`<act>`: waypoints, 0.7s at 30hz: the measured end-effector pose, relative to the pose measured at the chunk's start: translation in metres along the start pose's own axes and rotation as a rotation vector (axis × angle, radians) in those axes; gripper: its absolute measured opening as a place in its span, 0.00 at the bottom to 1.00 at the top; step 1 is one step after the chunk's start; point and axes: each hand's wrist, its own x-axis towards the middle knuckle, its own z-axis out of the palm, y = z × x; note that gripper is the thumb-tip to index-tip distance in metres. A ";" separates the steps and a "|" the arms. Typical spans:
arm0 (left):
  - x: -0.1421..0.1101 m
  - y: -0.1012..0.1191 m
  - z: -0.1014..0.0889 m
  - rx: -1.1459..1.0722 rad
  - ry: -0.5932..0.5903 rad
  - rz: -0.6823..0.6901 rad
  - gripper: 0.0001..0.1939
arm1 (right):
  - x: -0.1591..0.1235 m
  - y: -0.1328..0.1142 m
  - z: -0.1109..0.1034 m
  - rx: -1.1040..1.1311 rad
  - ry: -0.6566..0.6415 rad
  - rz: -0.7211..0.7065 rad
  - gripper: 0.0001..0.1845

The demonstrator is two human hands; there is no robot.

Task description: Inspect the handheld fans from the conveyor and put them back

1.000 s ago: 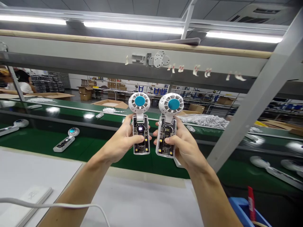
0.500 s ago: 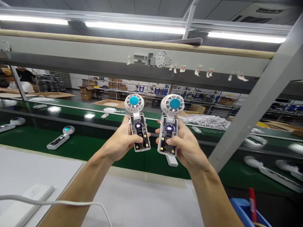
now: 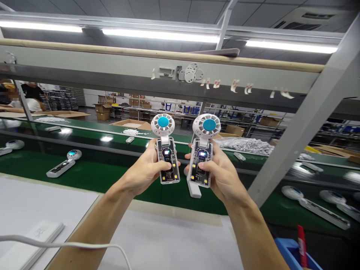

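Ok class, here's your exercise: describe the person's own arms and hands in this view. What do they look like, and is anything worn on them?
The left hand and right hand are bare, and so are the left forearm and right forearm. No sleeve, glove, watch or ring shows on either arm.

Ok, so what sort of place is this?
Probably an electronics assembly factory: handheld fans lie on a green conveyor belt, the left hand and right hand each hold one with its circuit board showing through a clear case, and cardboard boxes stand behind.
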 end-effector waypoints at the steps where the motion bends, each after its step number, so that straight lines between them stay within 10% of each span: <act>1: 0.000 0.000 0.000 -0.001 -0.001 0.005 0.32 | 0.000 0.000 -0.001 0.009 0.000 -0.002 0.44; 21: -0.004 0.001 -0.001 -0.031 -0.038 0.001 0.28 | -0.002 -0.004 0.003 -0.030 0.011 -0.011 0.41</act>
